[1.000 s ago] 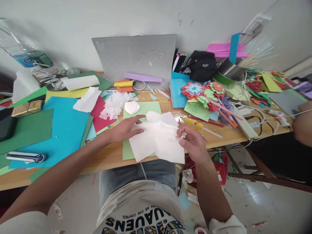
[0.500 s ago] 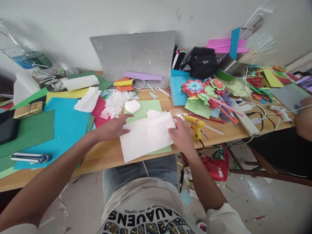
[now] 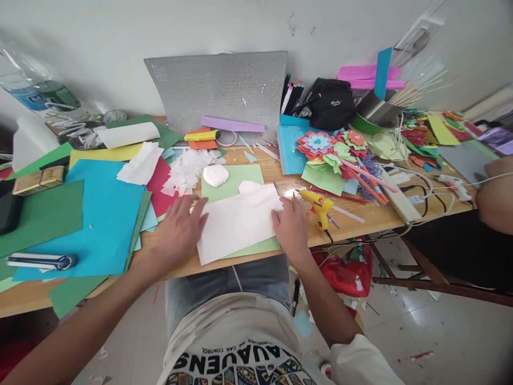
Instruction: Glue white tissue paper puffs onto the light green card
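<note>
A blank white paper sheet (image 3: 238,224) lies in front of me, over a light green sheet (image 3: 254,174). My right hand (image 3: 292,227) grips its right edge, thumb on top and fingers beside the edge. At the left edge is my left hand (image 3: 180,227), its fingers apart and curved; whether a fingertip touches the sheet I cannot tell. Just behind the sheet sits a rounded white paper piece (image 3: 215,175) on the light green sheet. Beside it is a pile of small white paper scraps (image 3: 188,171). Right of my right hand stands a yellow glue gun (image 3: 319,206).
Blue paper (image 3: 102,214) and green paper (image 3: 44,214) cover the left of the table, with a stapler-like tool (image 3: 42,261) on top. Paper flowers (image 3: 320,143) lie right of centre. A grey cutting mat (image 3: 220,91) leans on the wall. Another person's arm (image 3: 497,195) shows at right.
My left hand has drawn back left from the white sheet's edge. A green sheet at the left now juts over the table's front edge. My right hand stays at the white sheet's right edge.
</note>
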`<state>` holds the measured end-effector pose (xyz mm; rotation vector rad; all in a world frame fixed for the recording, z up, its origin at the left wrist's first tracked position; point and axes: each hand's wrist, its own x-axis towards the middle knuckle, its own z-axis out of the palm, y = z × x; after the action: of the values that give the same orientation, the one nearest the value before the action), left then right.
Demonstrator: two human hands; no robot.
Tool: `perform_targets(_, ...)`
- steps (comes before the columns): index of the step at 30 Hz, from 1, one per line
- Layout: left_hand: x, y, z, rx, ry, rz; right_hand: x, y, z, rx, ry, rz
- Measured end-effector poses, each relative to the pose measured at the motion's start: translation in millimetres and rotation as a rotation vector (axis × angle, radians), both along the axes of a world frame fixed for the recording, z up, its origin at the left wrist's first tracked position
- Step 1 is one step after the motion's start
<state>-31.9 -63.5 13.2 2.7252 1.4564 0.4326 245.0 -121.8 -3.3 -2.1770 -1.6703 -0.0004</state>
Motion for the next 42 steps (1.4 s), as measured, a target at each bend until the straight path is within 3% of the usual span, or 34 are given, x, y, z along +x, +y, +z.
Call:
perform_targets(3, 8.7, -37.4, -6.6, -0.031, 0.031, -0.106, -0.5, 0.4, 1.0, -0.013, -0.046, -0.002)
perform_targets(7, 8.3, -57.2, -20.9, -0.086, 0.071, -0.061, 1.0, 3.0, 4.5, -0.070, -0.045, -0.014)
perform_targets(14, -0.8, -51.2, -26.8, -0.120, 0.074, -0.052, 4.4, 7.8, 6.5, -0.175, 0.048, -0.033)
perform_targets(18, -2.5, -55.4, -24.3, -0.081, 0.068, -0.043, 1.4, 5.6, 5.2, -0.086, 0.024, -0.036)
perform_targets(25, -0.9, -54.2, -21.0, -0.091, 0.070, -0.168, -4.2, 8.5, 4.3, -0.078, -0.095, -0.091)
perform_targets(30, 24.3, -40.0, -14.4, -0.053, 0.053, -0.382, -9.8, 12.6, 6.9, -0.055, -0.079, -0.113)
perform_targets(36, 51.6, -32.2, -13.1, -0.079, 0.113, -0.249, -23.9, 5.8, 14.7, 0.056, 0.128, -0.074)
perform_targets(42, 25.7, -43.4, -23.3, -0.063, -0.027, -0.141, -16.7, -4.6, 12.6, 0.187, 0.309, -0.090)
